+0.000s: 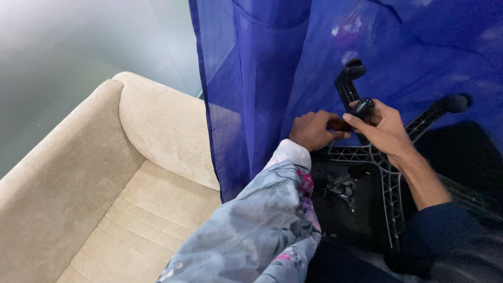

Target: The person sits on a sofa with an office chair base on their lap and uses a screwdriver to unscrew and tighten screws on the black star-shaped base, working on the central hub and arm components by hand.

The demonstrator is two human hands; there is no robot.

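The right hand (385,128) pinches a small black wheel (362,107) at its fingertips, while the left hand (313,130), fingers curled, grips the black chair base (387,173) just beside it. A blue curtain (251,78) hangs beyond both hands, and a beige sofa (105,183) sits to the left hand's left.

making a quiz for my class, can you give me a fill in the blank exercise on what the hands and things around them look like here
1. Both hands, the left hand and the right hand, are at the upturned black chair base, in front of a sheer curtain coloured ____.
2. The right hand's fingers close around a small ____ caster.
3. To the left of the curtain stands a ____ sofa.
4. The left sleeve has a ____ pattern.

Missing words: blue; black; beige; floral
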